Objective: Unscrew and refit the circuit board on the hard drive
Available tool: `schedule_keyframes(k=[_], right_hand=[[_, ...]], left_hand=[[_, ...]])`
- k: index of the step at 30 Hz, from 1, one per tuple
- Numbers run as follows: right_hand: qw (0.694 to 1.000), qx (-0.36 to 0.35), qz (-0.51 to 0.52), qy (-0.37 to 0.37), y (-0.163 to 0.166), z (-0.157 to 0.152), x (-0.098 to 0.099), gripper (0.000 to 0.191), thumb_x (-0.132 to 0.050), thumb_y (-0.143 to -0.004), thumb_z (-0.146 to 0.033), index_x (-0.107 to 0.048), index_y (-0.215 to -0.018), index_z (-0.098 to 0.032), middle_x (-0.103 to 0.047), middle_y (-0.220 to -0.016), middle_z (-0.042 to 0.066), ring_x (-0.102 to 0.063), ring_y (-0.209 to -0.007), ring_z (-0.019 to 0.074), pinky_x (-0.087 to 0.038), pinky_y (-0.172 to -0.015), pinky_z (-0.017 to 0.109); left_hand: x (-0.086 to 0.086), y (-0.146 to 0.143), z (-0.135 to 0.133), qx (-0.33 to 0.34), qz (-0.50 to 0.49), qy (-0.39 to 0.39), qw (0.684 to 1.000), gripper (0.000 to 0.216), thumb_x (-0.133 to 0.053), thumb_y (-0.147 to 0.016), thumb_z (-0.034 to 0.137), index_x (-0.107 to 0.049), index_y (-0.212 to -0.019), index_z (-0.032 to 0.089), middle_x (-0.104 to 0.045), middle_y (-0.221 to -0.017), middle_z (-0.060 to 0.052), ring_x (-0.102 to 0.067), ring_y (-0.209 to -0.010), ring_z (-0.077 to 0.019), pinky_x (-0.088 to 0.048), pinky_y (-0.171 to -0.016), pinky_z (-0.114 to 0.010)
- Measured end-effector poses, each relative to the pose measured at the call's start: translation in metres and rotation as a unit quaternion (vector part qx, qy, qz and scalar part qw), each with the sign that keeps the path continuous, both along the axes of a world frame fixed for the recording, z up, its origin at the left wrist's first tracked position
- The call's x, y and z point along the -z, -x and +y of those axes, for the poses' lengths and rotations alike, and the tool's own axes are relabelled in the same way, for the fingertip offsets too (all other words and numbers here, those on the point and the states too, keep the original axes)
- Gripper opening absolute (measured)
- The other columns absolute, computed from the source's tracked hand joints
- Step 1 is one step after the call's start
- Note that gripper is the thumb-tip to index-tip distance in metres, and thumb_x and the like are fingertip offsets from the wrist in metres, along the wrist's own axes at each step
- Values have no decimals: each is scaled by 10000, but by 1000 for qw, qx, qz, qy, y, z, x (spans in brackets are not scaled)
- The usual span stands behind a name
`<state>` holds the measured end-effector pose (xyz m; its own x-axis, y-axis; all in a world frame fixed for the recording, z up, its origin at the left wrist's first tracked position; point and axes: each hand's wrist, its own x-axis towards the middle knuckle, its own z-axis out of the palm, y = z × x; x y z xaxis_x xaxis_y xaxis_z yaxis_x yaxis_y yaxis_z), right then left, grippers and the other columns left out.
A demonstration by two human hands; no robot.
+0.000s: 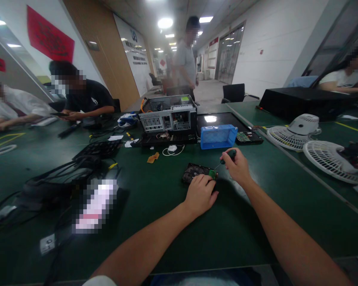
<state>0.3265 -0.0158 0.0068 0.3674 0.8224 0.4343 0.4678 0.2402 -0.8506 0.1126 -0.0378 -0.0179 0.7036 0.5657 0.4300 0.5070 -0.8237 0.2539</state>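
Observation:
A black hard drive with a small green circuit board at its right end lies flat on the green table. My left hand rests on the drive's near edge, fingers curled over it. My right hand is closed round the dark handle of a screwdriver. Its thin shaft slants down and left to the drive's green board.
An open computer case stands beyond the drive, with a blue plastic box to its right. White fan parts lie at the right. Black cables and a tray crowd the left. Other people sit and stand around the tables.

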Motion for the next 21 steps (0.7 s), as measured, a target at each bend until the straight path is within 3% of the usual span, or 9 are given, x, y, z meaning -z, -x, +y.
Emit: schedule_keyframes(k=[6,12,17,21], right_hand=[[999,14,-42,0,1,-1,-2,326,-607,-970,-551,-575,-1036,-234,-735,-847,41,-627,-582,176,-492,-591,299],[983,69,-170,-11,6,-5,-3,530,-655,-942,-567,-542,-1355,-254,-722,-898,53,-680,-700,253,-537,-724,385],[975,28,-218,-39,8,-5,-3,544,-609,-954,-418,-485,-1451,-237,-698,-1167,131,-705,-955,308,-560,-890,458],[983,-21,-168,-73,11,-4,-2,642,-577,-936,-308,-354,-1535,-242,-664,-1263,120,-716,-1012,267,-576,-940,451]], left_hand=[[-1,1,0,0,-1,0,1000,264,-668,-940,314,-666,-1181,205,-653,-1244,-93,-577,-1154,-290,-497,-981,-476],[-3,1,-1,-3,0,-4,1000,259,-671,-938,309,-662,-1176,209,-649,-1244,-94,-576,-1160,-293,-502,-973,-470],[-1,0,0,-2,1,-4,1000,271,-669,-938,313,-657,-1189,211,-652,-1240,-93,-576,-1155,-290,-502,-972,-471],[1,0,0,-3,-2,-6,1000,267,-668,-938,322,-663,-1179,207,-653,-1233,-91,-577,-1147,-291,-500,-970,-472]])
